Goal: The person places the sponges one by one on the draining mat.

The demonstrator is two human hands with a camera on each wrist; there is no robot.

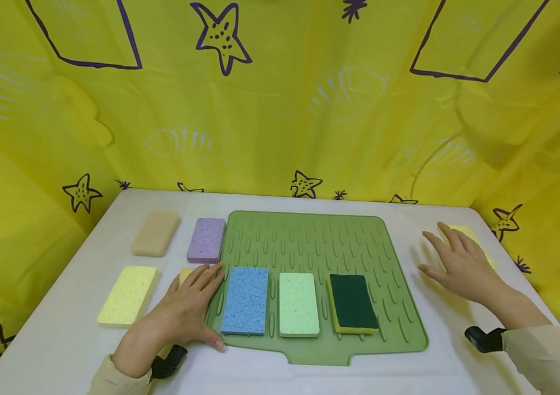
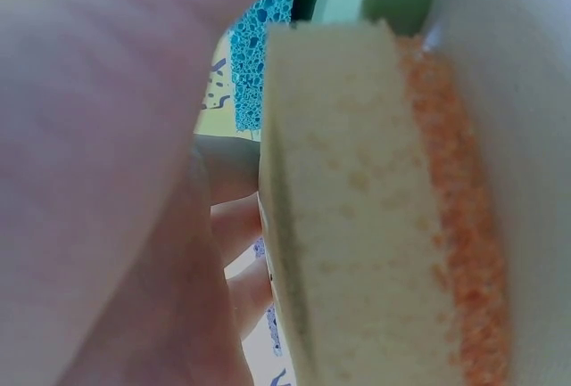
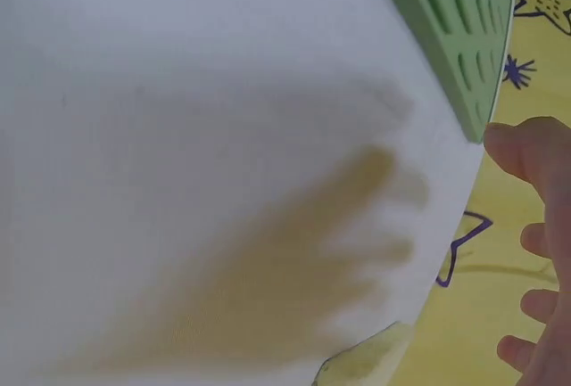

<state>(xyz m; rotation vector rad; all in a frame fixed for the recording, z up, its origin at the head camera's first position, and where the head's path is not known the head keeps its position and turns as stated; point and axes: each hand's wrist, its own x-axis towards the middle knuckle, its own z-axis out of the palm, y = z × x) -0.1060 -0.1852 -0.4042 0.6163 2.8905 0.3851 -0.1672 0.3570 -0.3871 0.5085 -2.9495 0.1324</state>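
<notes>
My left hand (image 1: pixel 183 307) reaches over a two-layer sponge (image 2: pixel 348 199), cream with an orange layer beneath, at the left edge of the green mat (image 1: pixel 304 238). Its fingers lie mostly straight across the sponge's far end, and the thumb points toward the mat. The hand hides most of this sponge from the head view. On the right, my right hand (image 1: pixel 462 269) is held with fingers spread above the white table, casting a shadow. A pale yellow sponge (image 1: pixel 474 244) lies partly hidden behind that hand; its edge shows low in the right wrist view.
On the mat's near half lie a blue sponge (image 1: pixel 245 300), a mint-green sponge (image 1: pixel 298 305) and a yellow sponge with dark green scouring face (image 1: pixel 354 303). Left of it are a purple sponge (image 1: pixel 206 240), a beige sponge (image 1: pixel 156 233) and a yellow sponge (image 1: pixel 129 296). A yellow curtain (image 1: pixel 270 120) hangs behind.
</notes>
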